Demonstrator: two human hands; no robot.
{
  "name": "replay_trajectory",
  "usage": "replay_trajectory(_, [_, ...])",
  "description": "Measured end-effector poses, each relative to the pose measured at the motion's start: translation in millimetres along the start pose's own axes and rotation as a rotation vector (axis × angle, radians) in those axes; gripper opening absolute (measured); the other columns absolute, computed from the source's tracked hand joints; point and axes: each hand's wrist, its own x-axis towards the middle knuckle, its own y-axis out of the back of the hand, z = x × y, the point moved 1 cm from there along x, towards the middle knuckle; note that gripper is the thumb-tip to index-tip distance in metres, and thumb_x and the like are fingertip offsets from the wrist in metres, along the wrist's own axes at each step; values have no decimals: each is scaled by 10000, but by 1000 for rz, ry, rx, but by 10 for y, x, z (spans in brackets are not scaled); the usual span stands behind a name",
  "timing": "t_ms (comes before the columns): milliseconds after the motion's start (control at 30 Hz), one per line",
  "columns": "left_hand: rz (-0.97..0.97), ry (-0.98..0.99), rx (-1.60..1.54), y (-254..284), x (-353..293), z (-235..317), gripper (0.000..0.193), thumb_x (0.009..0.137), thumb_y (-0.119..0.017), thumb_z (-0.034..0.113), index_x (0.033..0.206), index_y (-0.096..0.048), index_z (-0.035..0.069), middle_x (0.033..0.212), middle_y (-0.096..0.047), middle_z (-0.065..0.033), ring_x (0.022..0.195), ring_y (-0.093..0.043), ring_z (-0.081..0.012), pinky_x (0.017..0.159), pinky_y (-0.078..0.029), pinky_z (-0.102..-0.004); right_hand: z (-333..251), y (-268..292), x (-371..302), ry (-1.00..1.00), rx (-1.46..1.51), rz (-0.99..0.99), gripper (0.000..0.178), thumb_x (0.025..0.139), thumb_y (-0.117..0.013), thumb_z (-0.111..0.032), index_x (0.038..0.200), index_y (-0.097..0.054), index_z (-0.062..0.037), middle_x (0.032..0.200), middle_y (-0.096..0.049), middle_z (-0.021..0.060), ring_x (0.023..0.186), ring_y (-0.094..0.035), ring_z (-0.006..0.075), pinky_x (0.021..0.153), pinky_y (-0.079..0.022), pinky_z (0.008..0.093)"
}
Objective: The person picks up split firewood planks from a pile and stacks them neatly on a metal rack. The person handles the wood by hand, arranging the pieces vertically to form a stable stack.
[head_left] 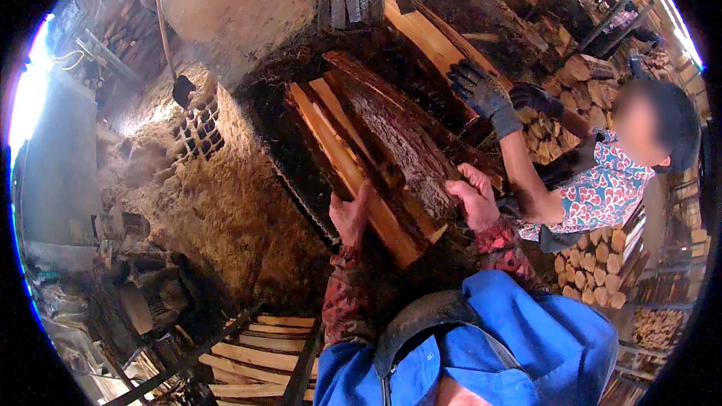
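Several rough-sawn lengths of wood lie side by side on a dark work surface [278,116] in front of me. My left hand [350,214] is closed around the left edge of a narrow wooden plank [338,150], its thumb on top. My right hand [478,197] has its fingers curled on the near right end of a bark-covered slab [398,131]; its fingertips are partly hidden. Between the two lies another pale strip [331,98]. Farther right, a co-worker's gloved hand [481,94] rests on a long pale board [425,30].
The co-worker [609,180] stands close at my right. Sawdust [226,210] is heaped on the left, with a shovel [183,92] above it. Cut boards [259,357] lie stacked at lower left. Round logs [594,267] are piled behind the co-worker.
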Motion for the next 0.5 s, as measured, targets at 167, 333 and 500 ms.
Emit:
replay_trajectory(167, [-27, -20, 93, 94, -36, -72, 342, 858, -756, 135, 1034, -635, -132, 959, -709, -87, 836, -647, -110, 802, -496, -257, -102, -51, -246, 69, -32, 10, 204, 825, -647, -164, 916, -540, -17, 867, -546, -33, 792, -477, 72, 743, -417, 244])
replay_trajectory(333, [-36, -67, -17, -3, -150, 51, 354, 864, -751, 152, 1022, -627, -140, 946, -710, -82, 843, -644, -117, 796, -499, -273, -43, -4, -369, 24, 228, 162, 206, 811, -678, -112, 948, -545, -34, 865, -549, -41, 789, -501, 62, 735, -448, 247])
replay_trajectory(500, [-17, -88, 55, -83, -148, 135, 367, 857, -761, 188, 1027, -633, -111, 916, -708, -76, 823, -636, -115, 749, -513, -286, 368, -50, -298, -105, 164, 93, 317, 836, -691, -158, 1100, -602, -6, 983, -639, 12, 966, -569, 119, 902, -441, 270])
